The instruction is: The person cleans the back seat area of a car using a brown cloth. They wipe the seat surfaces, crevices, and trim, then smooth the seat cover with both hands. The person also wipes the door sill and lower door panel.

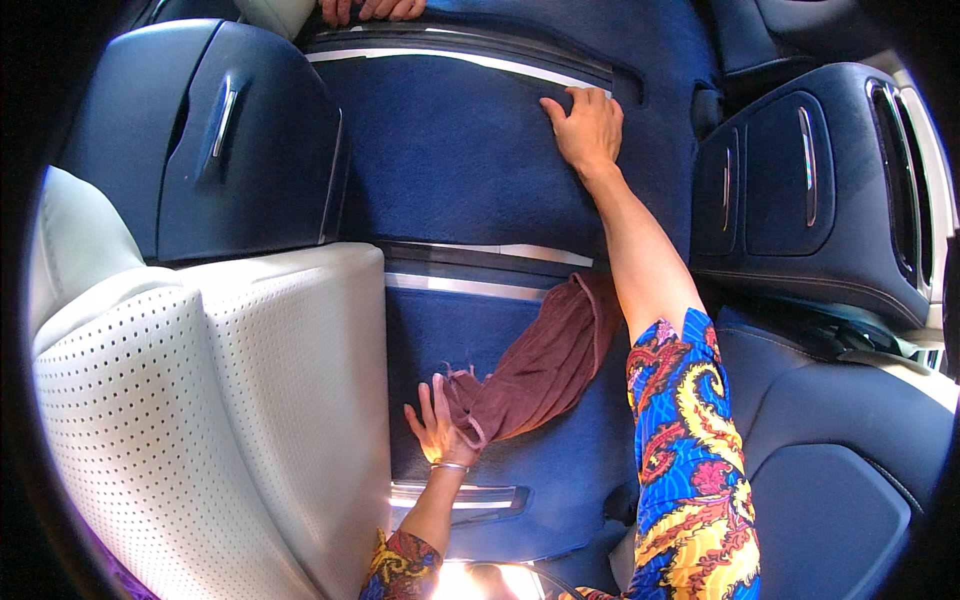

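A crumpled maroon cloth (pixel 544 367) with frayed threads lies diagonally over the blue carpet. One end of it covers the thumb side of my left hand (pixel 442 429), whose other fingers are spread; whether I grip the cloth is hidden. Its far end runs behind my right forearm. Ahead, my right hand (pixel 590 129) rests at the far right corner of a blue carpet mat (pixel 465 150). Its fingertips touch the pale metal trim strip (pixel 457 58), and its thumb stands apart on the carpet. Nothing shows within that hand.
A white perforated seat (pixel 292 375) flanks me on the left, below a dark blue panel with a metal handle (pixel 223 124). A dark console (pixel 787 180) and a dark seat (pixel 825 465) stand at right. Another person's hands (pixel 371 10) are at the top edge.
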The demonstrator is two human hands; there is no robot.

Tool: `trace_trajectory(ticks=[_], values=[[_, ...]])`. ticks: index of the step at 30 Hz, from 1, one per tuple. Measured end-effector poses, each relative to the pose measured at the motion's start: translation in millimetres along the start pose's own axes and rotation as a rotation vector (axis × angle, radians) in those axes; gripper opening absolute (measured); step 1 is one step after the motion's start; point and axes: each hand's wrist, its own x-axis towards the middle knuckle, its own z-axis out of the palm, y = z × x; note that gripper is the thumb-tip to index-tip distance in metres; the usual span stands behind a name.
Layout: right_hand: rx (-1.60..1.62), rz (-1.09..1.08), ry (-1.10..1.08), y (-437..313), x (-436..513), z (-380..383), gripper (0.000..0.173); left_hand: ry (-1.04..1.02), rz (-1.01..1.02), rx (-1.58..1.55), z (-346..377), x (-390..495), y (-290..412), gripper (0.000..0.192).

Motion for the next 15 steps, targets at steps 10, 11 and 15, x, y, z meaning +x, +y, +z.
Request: trace_trajectory(ticks=[10,11,15], values=[[0.009,0.071,0.086,7,4,15,0.052,0.16,0.072,-0.101,-11,2,6,0.073],[0.01,0.077,0.103,6,3,17,0.052,0.143,0.068,-0.089,-11,2,5,0.073],[0.022,0.083,0.207,7,8,19,0.052,0.181,0.126,0.207,-13,2,8,0.074]])
